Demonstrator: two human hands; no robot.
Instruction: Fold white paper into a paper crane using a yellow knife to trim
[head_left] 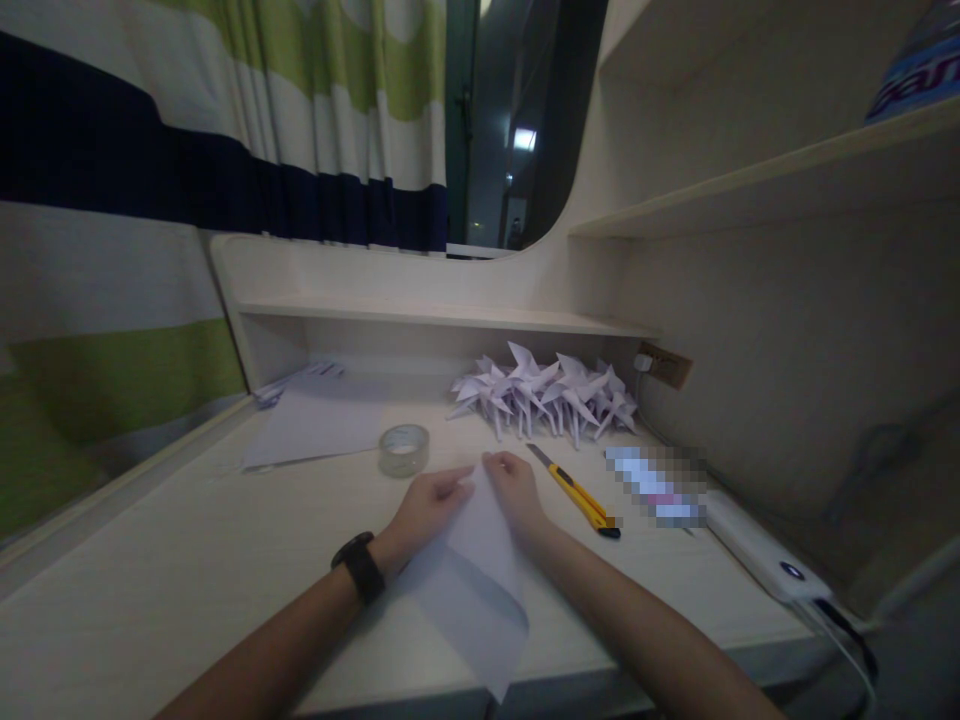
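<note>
Fingers of left hand (pixel 427 505) and right hand (pixel 517 490) pinching white paper sheet (pixel 472 580), lower centre. Tape roll (pixel 403 449) just left; yellow utility knife (pixel 577 492) right; folded paper cranes (pixel 544 395) behind.

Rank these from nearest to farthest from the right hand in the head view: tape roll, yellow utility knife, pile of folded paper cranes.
From the right hand:
1. Yellow utility knife, just to its right on the desk.
2. Tape roll, to its left, beyond the left hand.
3. Pile of folded paper cranes, at the back under the shelf.
</note>
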